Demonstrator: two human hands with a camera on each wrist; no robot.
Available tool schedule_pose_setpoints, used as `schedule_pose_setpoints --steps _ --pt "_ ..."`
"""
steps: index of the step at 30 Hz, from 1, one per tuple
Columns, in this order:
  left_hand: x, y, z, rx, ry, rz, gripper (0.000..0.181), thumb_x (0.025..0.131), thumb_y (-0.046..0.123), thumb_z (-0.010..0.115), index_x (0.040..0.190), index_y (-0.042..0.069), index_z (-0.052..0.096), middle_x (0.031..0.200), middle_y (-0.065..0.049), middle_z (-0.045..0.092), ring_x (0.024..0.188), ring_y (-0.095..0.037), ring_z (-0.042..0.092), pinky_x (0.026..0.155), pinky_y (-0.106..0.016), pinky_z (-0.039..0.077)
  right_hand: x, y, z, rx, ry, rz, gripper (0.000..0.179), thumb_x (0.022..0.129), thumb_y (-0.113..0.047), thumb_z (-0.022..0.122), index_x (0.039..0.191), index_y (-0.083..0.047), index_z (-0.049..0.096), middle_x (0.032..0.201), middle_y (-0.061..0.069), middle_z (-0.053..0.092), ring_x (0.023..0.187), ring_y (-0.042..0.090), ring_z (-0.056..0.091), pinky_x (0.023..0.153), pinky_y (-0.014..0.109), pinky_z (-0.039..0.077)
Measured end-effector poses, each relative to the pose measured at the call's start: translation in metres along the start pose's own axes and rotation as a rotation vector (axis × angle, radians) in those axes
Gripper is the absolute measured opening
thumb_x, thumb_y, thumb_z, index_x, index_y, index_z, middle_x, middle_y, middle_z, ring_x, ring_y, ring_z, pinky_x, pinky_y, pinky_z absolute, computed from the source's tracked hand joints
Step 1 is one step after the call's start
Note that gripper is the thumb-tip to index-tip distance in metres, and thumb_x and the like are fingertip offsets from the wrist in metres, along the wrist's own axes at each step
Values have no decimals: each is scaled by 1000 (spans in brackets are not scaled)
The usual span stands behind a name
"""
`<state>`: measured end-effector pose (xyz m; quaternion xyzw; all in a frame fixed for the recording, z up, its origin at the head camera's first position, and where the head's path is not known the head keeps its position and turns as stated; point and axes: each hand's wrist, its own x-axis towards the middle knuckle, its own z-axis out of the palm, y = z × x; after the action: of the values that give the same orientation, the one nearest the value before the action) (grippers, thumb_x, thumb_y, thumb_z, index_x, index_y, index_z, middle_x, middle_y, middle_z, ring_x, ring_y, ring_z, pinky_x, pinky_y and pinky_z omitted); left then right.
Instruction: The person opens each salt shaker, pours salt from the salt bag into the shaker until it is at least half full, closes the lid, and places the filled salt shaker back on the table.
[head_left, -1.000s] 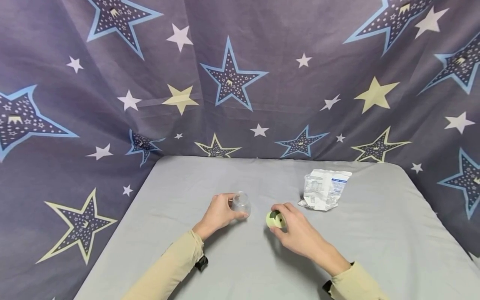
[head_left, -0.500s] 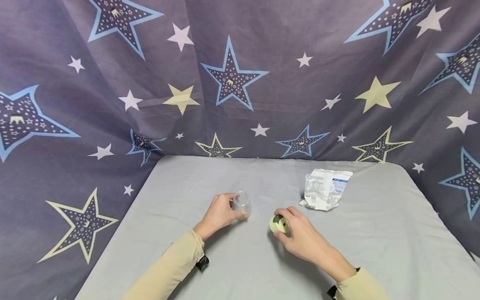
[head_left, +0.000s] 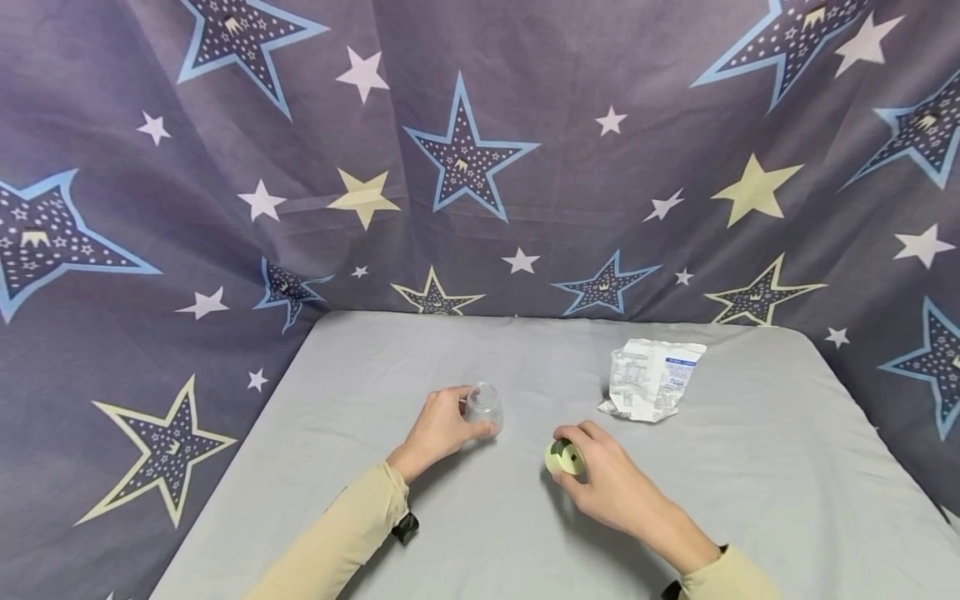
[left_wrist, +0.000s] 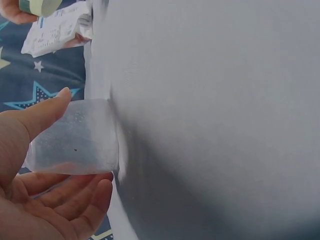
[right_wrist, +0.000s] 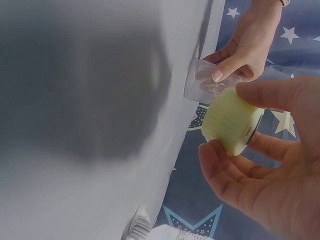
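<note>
My left hand (head_left: 438, 425) grips a clear plastic cup (head_left: 484, 404) standing on the grey-covered table, thumb on one side and fingers on the other. A few small specks show on the cup (left_wrist: 75, 140) in the left wrist view. To its right, my right hand (head_left: 611, 475) holds a pale yellow-green round lid (head_left: 564, 458) between thumb and fingertips. The lid is tilted above the table, with dark parts visible on the side towards the palm. In the right wrist view, the lid (right_wrist: 230, 122) partly overlaps the cup (right_wrist: 210, 82).
A crumpled white packet (head_left: 652, 379) with printed text and a blue band lies behind my right hand. The table (head_left: 450, 350) ends at a dark curtain (head_left: 510, 108) patterned with stars, which rises at the back and both sides.
My right hand has moved slightly to the right and nearer me, taking the lid a little farther from the cup. The left hand and cup have stayed in place.
</note>
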<state>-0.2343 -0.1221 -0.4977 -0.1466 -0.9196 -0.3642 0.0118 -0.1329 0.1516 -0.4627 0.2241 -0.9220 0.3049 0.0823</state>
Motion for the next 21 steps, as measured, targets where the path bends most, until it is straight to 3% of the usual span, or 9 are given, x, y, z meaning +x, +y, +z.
schedule_pose_setpoints --steps 15,21 --pt "-1 1 1 -29 5 3 77 76 32 98 139 2 66 120 -15 74 101 -28 73 86 -43 59 -10 6 -1 19 -20 -31 44 81 -8 88 121 -3 70 103 -1 61 85 9 55 71 29 50" --pt "-1 2 0 -19 -11 -2 95 73 31 100 149 -3 54 132 -23 68 106 -33 73 93 -45 58 -16 7 -2 22 -33 -15 45 81 -8 88 122 -3 70 104 -1 61 86 9 56 73 29 52"
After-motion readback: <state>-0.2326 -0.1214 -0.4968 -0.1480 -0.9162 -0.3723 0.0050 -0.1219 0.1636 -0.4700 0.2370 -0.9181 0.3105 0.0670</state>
